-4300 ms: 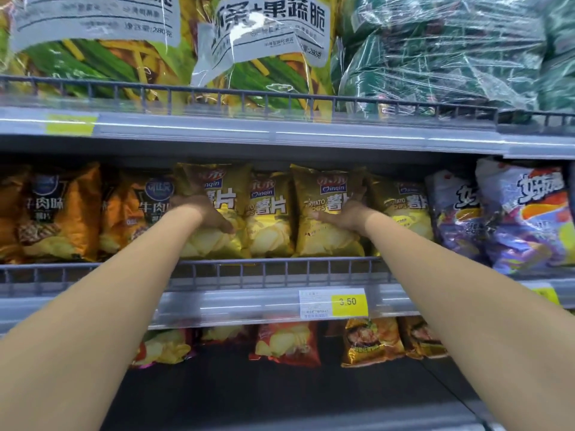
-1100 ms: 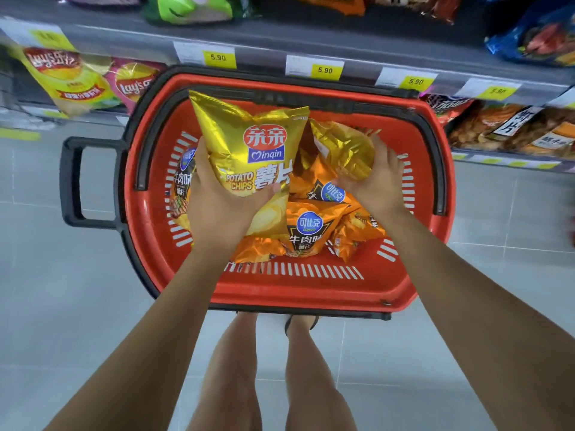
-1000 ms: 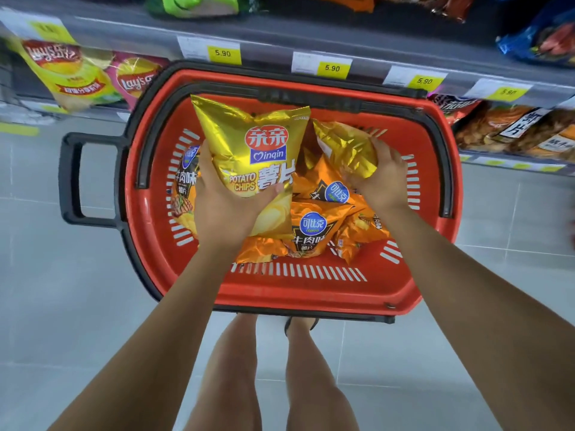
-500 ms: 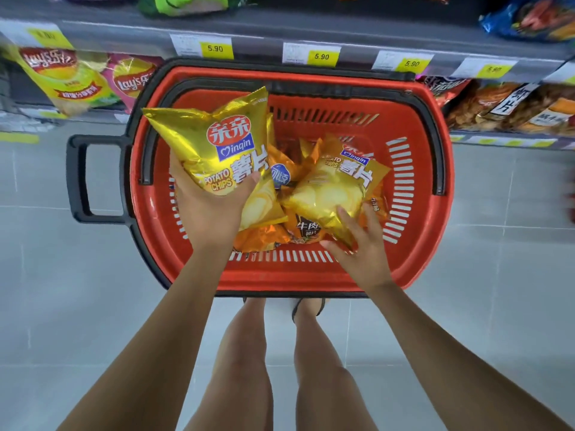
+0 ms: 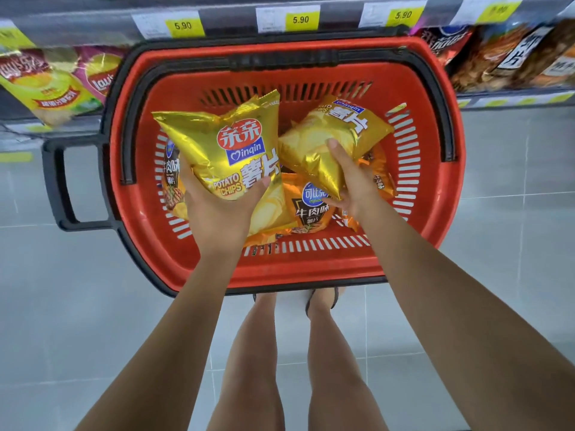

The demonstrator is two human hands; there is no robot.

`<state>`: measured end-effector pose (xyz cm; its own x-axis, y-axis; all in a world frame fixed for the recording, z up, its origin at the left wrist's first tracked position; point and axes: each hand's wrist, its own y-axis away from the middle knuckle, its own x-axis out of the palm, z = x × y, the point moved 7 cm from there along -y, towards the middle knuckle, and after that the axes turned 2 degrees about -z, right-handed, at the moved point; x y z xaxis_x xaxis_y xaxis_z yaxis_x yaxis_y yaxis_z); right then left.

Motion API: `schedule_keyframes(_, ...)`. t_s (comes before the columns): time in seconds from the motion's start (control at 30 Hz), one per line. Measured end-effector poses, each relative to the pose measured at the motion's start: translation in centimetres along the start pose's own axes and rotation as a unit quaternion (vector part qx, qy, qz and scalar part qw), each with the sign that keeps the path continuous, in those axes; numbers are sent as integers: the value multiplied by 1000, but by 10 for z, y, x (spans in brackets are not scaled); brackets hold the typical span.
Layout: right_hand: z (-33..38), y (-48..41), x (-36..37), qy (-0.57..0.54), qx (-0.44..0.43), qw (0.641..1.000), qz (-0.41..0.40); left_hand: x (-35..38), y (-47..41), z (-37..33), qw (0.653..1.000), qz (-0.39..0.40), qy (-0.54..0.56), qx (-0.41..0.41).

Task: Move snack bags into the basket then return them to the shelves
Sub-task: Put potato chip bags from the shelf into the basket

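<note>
While I look down into the red basket, left hand curled round a gold chip bag, right hand pinching a second gold bag, orange bags underneath.

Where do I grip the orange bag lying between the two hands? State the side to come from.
Grip the orange bag at its near end, from above on the person's side. It lies face up in the basket, and gold bags held in the left hand and right hand cover its far end.
</note>
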<state>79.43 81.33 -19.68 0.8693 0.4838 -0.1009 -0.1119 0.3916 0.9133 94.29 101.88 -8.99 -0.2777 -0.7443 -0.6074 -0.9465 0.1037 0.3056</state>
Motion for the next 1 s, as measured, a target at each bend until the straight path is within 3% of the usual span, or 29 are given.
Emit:
schedule_keyframes(0.2,4,-8,3,-79,18,992,96,-7,-5,-3,1000,15,4,-2)
schedule_keyframes(0.57,36,139,-58,-103,-78,977,172,-74,20,-90,996,83,-14,-13)
schedule_keyframes(0.8,105,256,-134,-65,-193,963,178,-111,94,-174,995,94,13,4)
schedule_keyframes(1.0,144,356,-206,-106,-260,936,212,-132,184,-256,992,95,50,63)
